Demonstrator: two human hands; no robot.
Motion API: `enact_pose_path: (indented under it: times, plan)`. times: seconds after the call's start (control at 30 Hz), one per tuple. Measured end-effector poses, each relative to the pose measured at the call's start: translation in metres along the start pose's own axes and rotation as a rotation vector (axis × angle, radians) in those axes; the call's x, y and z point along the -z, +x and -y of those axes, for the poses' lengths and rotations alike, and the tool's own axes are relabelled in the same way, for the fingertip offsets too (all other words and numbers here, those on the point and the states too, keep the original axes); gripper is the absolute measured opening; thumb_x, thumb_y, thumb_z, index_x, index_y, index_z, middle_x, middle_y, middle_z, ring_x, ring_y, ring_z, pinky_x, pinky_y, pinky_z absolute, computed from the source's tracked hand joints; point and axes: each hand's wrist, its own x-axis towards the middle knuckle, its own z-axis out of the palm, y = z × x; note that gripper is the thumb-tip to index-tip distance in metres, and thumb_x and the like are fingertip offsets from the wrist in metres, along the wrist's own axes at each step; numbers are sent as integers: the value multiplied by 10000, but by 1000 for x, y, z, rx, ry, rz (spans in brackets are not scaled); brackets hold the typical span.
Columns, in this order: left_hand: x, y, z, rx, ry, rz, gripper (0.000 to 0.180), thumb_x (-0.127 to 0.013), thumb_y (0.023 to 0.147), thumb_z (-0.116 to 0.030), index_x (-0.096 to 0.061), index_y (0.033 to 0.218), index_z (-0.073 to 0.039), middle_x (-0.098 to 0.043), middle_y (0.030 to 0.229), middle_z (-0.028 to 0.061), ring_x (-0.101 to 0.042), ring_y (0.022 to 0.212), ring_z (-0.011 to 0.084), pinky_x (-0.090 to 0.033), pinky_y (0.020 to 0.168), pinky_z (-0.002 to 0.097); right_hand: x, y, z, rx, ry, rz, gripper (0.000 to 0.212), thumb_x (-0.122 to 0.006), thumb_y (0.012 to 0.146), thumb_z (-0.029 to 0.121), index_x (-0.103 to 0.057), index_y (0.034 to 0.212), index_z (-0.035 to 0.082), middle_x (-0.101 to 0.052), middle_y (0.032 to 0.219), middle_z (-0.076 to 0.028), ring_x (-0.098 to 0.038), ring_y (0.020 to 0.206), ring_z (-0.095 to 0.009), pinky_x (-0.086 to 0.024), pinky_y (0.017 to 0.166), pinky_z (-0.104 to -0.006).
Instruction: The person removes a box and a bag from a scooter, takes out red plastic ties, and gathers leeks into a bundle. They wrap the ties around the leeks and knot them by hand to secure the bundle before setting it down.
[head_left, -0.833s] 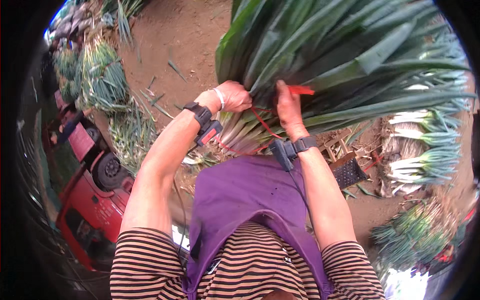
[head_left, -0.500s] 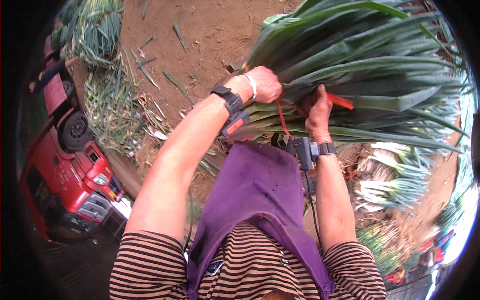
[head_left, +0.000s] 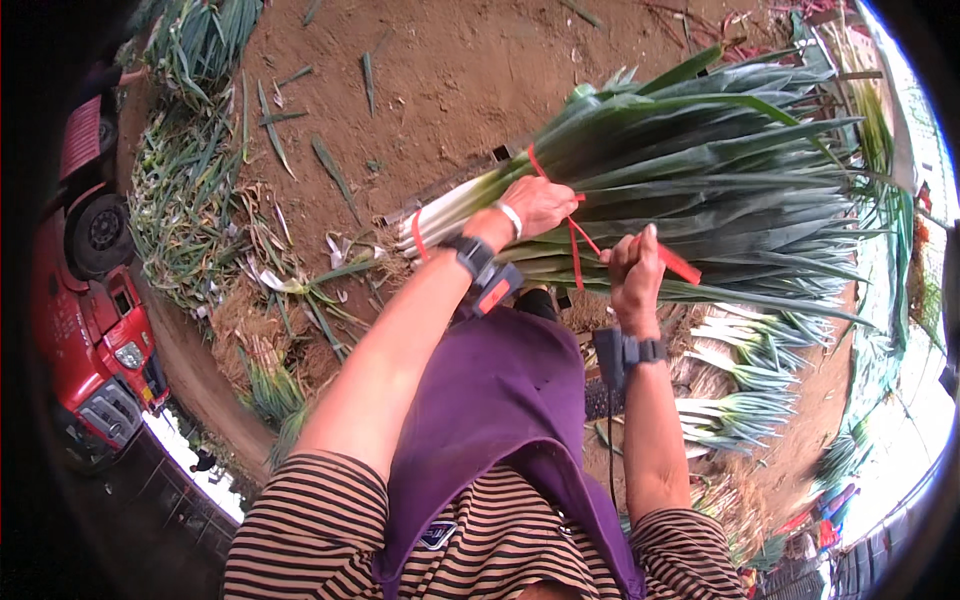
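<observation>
**Both hands on a tied leek bundle**

Both forearms reach up from the striped sleeves over a purple apron (head_left: 500,420). The right hand (head_left: 632,272) is fisted around a red strap (head_left: 676,263). The left hand (head_left: 537,203) clasps the bundle (head_left: 700,190) where the strap crosses it. The bundle lies across, held above the dirt ground (head_left: 450,70): white stalks left, dark green leaves fanning right. Trimmings (head_left: 190,220) lie beyond at the left.

Leek bundle (head_left: 700,190): waxy, smooth green leaves, glossy white stalks. Red strap (head_left: 577,250) looks like flat shiny plastic. Ground (head_left: 440,80) is seen as dry, rough, matt soil. Apron (head_left: 500,400): matt purple cloth. Striped knit sleeves (head_left: 300,530). Truck (head_left: 95,340): glossy red painted metal.
</observation>
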Motion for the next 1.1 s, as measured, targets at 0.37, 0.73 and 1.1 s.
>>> enact_pose_path:
  times: [0.37, 0.73, 1.1]
  plan:
    - [29, -69, -20, 397, -1179, -433, 316, -384, 902, -380, -551, 865, -115, -555, 902, 8, -504, 866, 95, -422, 767, 295, -51, -63, 10, 775, -1103, 859, 150, -558, 748, 137, -482, 669, 35, -496, 745, -127, -494, 751, -303, -386, 677, -390]
    - [-30, -75, -89, 425, -1488, -850, 432, -378, 901, -399, -553, 988, -14, -565, 929, 53, -509, 887, 131, -402, 829, 271, -75, -55, 59, 685, -1306, 1115, 128, -595, 736, 149, -549, 799, 48, -506, 865, -104, -528, 759, -299, -436, 643, -372]
    - [-40, -66, -82, 527, -1362, -982, 432, -311, 923, -394, -568, 931, -47, -550, 765, 25, -496, 686, 90, -422, 665, 236, -81, -22, 77, 534, -1495, 1560, 280, -567, 705, 70, -565, 984, 55, -543, 1028, -115, -547, 871, -292, -433, 743, -375]
